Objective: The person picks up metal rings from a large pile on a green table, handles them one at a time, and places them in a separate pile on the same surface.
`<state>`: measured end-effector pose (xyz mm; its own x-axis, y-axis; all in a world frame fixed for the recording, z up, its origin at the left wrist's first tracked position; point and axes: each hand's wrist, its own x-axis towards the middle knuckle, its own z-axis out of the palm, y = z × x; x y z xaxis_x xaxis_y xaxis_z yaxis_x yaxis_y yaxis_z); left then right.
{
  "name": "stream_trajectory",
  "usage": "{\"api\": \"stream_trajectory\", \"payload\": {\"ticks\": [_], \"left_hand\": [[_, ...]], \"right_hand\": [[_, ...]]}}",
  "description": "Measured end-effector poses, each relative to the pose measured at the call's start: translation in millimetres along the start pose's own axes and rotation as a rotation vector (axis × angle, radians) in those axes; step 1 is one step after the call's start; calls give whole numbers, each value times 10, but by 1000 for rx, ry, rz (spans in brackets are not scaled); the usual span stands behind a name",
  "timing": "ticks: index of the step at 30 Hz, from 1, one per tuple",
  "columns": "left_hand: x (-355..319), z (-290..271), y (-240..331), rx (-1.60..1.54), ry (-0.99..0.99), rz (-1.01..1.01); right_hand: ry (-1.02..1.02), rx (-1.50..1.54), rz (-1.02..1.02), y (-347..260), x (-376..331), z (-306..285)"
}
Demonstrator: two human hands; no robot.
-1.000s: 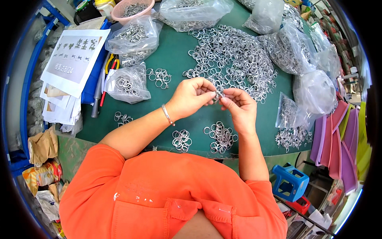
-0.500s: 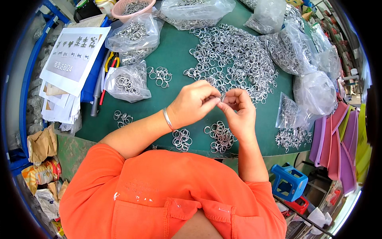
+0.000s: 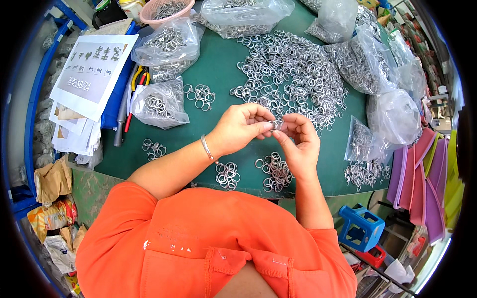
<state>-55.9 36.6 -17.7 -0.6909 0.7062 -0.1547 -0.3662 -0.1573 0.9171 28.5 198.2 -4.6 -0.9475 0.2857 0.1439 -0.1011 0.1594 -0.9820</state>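
Note:
Between my fingertips, over the green table, is a small silver ring (image 3: 275, 126). My left hand (image 3: 244, 128) pinches it from one side, thumb against forefinger. On the other side my right hand (image 3: 299, 144) grips it in the same way, its other fingers curled. Just beyond my hands spreads a large loose heap of silver rings (image 3: 298, 69). Nearer to me lie two small piles, one of rings (image 3: 227, 176) below my left wrist and another of rings (image 3: 276, 172) beside my right wrist. A further cluster of rings (image 3: 200, 96) sits to the left.
Clear bags of rings (image 3: 160, 104) stand at the left, near yellow-handled pliers (image 3: 138, 78) and papers (image 3: 92, 74). More bags (image 3: 360, 62) line the right side. A pink basket (image 3: 166, 11) is at the back. A blue stool (image 3: 361, 227) stands below the table's right edge.
My left hand has shifted slightly down and its wrist has turned a little. More of the ring now shows between my fingertips. The piles look the same.

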Motion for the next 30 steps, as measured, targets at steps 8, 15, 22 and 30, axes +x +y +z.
{"api": "stream_trajectory", "payload": {"ticks": [8, 15, 22, 30], "left_hand": [[-54, 52, -32, 481, 88, 318], [-75, 64, -42, 521, 111, 351], [-77, 106, -38, 788, 182, 611], [-111, 164, -26, 459, 152, 271]], "right_hand": [[-3, -402, -155, -2, -35, -10], [-42, -41, 35, 60, 4, -44], [-77, 123, 234, 83, -44, -23], [-22, 55, 172, 127, -28, -36]]}}
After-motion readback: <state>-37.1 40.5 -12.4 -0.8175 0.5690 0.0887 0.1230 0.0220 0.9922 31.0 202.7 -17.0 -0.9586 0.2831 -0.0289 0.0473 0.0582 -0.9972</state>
